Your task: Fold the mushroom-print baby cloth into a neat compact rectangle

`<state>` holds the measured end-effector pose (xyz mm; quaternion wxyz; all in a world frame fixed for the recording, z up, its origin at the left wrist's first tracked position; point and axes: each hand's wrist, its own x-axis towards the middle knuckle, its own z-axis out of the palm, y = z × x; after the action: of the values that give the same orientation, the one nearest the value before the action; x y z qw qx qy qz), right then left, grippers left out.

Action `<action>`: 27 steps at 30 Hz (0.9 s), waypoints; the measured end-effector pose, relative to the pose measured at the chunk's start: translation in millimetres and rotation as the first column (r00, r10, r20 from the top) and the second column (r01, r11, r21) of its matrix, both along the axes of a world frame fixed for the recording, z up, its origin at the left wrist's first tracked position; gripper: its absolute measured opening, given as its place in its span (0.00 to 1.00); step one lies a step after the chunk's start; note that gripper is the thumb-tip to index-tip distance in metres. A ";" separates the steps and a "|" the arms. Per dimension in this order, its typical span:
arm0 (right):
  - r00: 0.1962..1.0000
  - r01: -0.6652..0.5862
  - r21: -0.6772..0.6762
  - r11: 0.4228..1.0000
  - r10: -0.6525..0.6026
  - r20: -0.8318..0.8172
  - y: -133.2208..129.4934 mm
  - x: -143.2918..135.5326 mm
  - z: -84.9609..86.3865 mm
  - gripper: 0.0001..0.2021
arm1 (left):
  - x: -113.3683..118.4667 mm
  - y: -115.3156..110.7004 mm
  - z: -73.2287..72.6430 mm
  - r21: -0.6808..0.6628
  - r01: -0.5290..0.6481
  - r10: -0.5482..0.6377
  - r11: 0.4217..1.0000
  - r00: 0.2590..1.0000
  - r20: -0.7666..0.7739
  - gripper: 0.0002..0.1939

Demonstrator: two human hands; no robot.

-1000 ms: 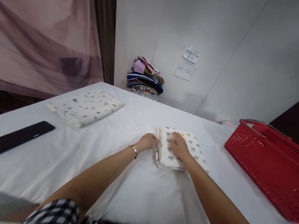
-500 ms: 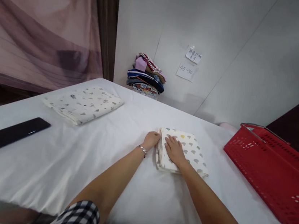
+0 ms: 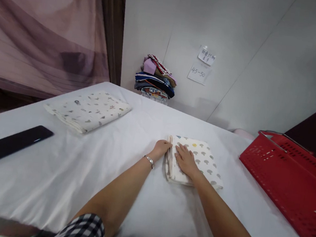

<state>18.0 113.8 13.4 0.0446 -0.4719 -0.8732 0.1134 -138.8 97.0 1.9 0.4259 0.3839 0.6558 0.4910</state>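
Observation:
In front of me lies a folded white cloth [image 3: 207, 161] printed with grey mushroom shapes and a few coloured spots. My left hand [image 3: 161, 149], with a bracelet at the wrist, pinches the layered left edge of this cloth near its far corner. On top of the cloth, my right hand [image 3: 185, 160] rests flat with its fingers stretched toward the far left. Farther left on the table, a second folded white cloth [image 3: 92, 110] with small grey and coloured prints lies flat, apart from both hands.
A white sheet covers the table [image 3: 146, 121]. At the right stands a red plastic basket [image 3: 290, 185]; a black flat slab [image 3: 10, 146] lies at the left. Behind the far edge rises a pile of folded fabrics [image 3: 155, 78] against the wall, near paper notes [image 3: 199, 73].
Both hands keep the same hold on the mushroom-print cloth, which stays in place. The view has shifted very slightly.

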 end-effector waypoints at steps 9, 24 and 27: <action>1.000 0.007 0.052 0.999 -0.005 -0.026 -7.5 -2.8 -8.0 0.23 | -1.0 -2.8 1.3 0.058 0.076 -0.077 0.995 0.997 0.015 0.11; 1.000 0.009 0.067 0.998 -0.009 0.006 -9.3 -4.7 -5.1 0.23 | 1.5 2.8 -9.7 0.039 0.040 -0.022 0.998 0.923 -0.385 0.08; 1.000 0.009 0.067 0.998 -0.010 0.018 -10.1 -5.4 -4.5 0.23 | 1.2 2.9 -10.0 0.043 0.065 -0.040 0.997 0.903 -0.429 0.07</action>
<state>12.6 103.7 8.9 0.0531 -0.4752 -0.8747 0.0797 -137.6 99.8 -8.0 0.2740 0.5115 0.7084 0.4017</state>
